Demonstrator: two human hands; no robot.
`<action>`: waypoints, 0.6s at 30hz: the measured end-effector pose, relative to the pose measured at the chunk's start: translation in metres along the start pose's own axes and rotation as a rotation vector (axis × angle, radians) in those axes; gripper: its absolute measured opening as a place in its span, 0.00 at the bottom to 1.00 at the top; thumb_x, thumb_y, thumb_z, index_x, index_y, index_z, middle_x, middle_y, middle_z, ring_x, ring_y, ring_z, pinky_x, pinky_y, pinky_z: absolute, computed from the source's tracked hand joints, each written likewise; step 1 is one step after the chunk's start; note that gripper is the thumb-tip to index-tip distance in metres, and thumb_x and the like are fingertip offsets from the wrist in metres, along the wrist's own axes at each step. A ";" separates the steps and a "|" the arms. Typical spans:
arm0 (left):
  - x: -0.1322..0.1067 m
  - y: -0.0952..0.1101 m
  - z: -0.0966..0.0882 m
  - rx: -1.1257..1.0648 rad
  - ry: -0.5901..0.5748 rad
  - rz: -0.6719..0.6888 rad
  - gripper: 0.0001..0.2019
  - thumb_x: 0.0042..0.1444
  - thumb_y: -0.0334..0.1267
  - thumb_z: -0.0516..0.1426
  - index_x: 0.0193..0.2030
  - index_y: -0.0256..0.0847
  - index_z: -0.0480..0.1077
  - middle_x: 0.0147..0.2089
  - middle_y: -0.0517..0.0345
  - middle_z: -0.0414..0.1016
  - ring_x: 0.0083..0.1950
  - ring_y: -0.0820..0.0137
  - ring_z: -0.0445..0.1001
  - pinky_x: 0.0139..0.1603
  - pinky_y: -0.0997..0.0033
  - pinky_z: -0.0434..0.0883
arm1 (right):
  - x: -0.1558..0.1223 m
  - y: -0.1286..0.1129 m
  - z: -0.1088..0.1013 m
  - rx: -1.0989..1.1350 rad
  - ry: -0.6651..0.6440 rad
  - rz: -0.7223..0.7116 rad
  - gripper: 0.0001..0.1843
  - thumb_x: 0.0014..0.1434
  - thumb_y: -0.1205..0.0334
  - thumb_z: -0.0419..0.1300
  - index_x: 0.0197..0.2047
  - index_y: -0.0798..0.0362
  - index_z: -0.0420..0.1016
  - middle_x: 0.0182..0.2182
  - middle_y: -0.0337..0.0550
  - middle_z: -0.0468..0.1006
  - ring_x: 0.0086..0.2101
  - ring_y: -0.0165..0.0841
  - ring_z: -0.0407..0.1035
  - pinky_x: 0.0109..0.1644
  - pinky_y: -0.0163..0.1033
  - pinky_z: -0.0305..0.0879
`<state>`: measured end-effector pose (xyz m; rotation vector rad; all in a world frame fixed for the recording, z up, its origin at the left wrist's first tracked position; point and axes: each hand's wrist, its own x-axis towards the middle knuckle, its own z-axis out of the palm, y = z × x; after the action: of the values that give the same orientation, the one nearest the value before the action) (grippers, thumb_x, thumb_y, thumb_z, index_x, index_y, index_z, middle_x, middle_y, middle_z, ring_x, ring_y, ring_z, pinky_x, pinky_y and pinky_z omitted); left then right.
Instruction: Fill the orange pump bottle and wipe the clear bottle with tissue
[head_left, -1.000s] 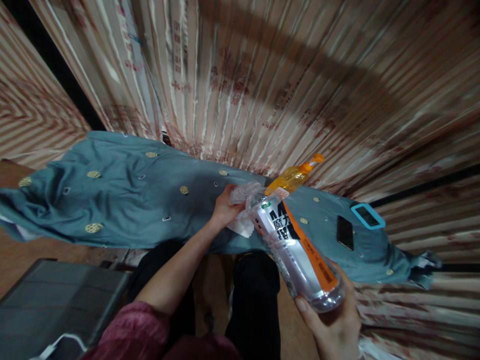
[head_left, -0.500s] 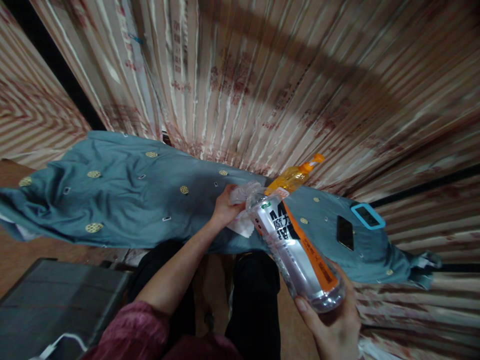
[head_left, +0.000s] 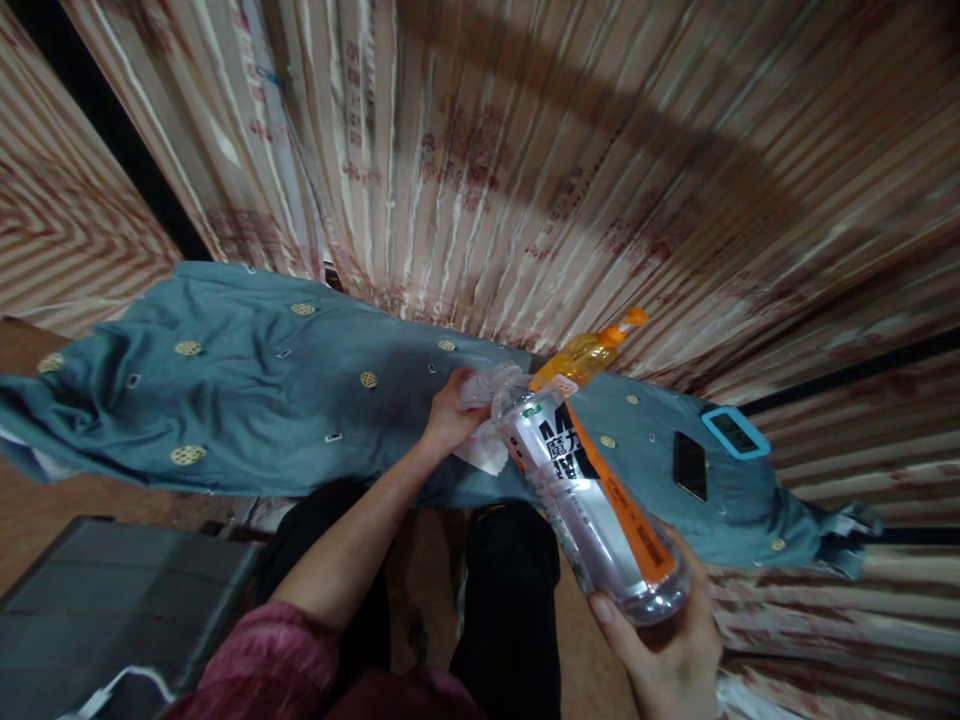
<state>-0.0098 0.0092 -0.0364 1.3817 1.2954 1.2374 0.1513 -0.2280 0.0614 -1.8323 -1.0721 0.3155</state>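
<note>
My right hand point(head_left: 670, 648) grips the base of a clear plastic drink bottle point(head_left: 592, 498) with a silver, black and orange label, tilted so its neck points away from me. My left hand point(head_left: 448, 412) is closed on a crumpled white cloth or tissue point(head_left: 486, 450) pressed against the bottle's neck end. Both hands are above the front edge of a table covered in blue-grey cloth point(head_left: 240, 400) with gold medallions. Right behind the bottle's neck stands an orange pump bottle point(head_left: 589, 355).
A black phone point(head_left: 690, 465) and a device with a blue rim point(head_left: 735, 432) lie on the cloth at the right. Striped curtains point(head_left: 525, 150) hang behind the table. A dark grey case point(head_left: 112, 600) sits on the floor at lower left. My dark trousers point(head_left: 510, 590) are below.
</note>
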 end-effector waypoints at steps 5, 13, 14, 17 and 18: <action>0.000 0.000 0.000 -0.015 -0.010 -0.005 0.26 0.42 0.38 0.71 0.50 0.40 0.71 0.46 0.52 0.82 0.46 0.60 0.82 0.49 0.63 0.77 | 0.001 0.002 -0.002 -0.045 0.002 -0.056 0.47 0.49 0.38 0.71 0.65 0.55 0.65 0.57 0.57 0.75 0.57 0.52 0.70 0.61 0.55 0.66; 0.001 -0.002 0.001 -0.002 0.006 -0.001 0.26 0.42 0.38 0.71 0.49 0.41 0.72 0.46 0.53 0.82 0.46 0.60 0.82 0.49 0.63 0.77 | 0.000 0.000 0.000 -0.002 0.002 -0.004 0.51 0.47 0.36 0.71 0.65 0.57 0.64 0.59 0.60 0.73 0.58 0.54 0.69 0.64 0.58 0.64; 0.001 -0.001 0.001 -0.003 0.002 -0.002 0.25 0.43 0.38 0.71 0.49 0.41 0.72 0.46 0.53 0.82 0.45 0.60 0.82 0.49 0.63 0.77 | 0.000 0.000 0.000 -0.010 0.006 -0.008 0.51 0.47 0.36 0.71 0.65 0.58 0.65 0.59 0.61 0.73 0.58 0.54 0.70 0.64 0.58 0.64; 0.001 -0.001 0.001 -0.003 0.005 -0.009 0.25 0.42 0.38 0.71 0.49 0.41 0.72 0.44 0.53 0.82 0.44 0.60 0.81 0.49 0.63 0.77 | 0.000 -0.001 0.000 -0.047 0.016 -0.034 0.49 0.49 0.35 0.70 0.64 0.58 0.66 0.57 0.60 0.75 0.56 0.53 0.71 0.61 0.56 0.67; 0.001 -0.001 0.001 0.000 0.011 -0.011 0.26 0.42 0.38 0.71 0.49 0.41 0.72 0.44 0.53 0.82 0.45 0.60 0.81 0.49 0.63 0.77 | 0.000 -0.002 0.000 -0.056 0.017 -0.042 0.48 0.49 0.35 0.70 0.64 0.58 0.66 0.56 0.59 0.76 0.56 0.52 0.72 0.60 0.55 0.68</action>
<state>-0.0086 0.0100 -0.0373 1.3680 1.3089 1.2390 0.1506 -0.2274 0.0629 -1.8563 -1.1163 0.2464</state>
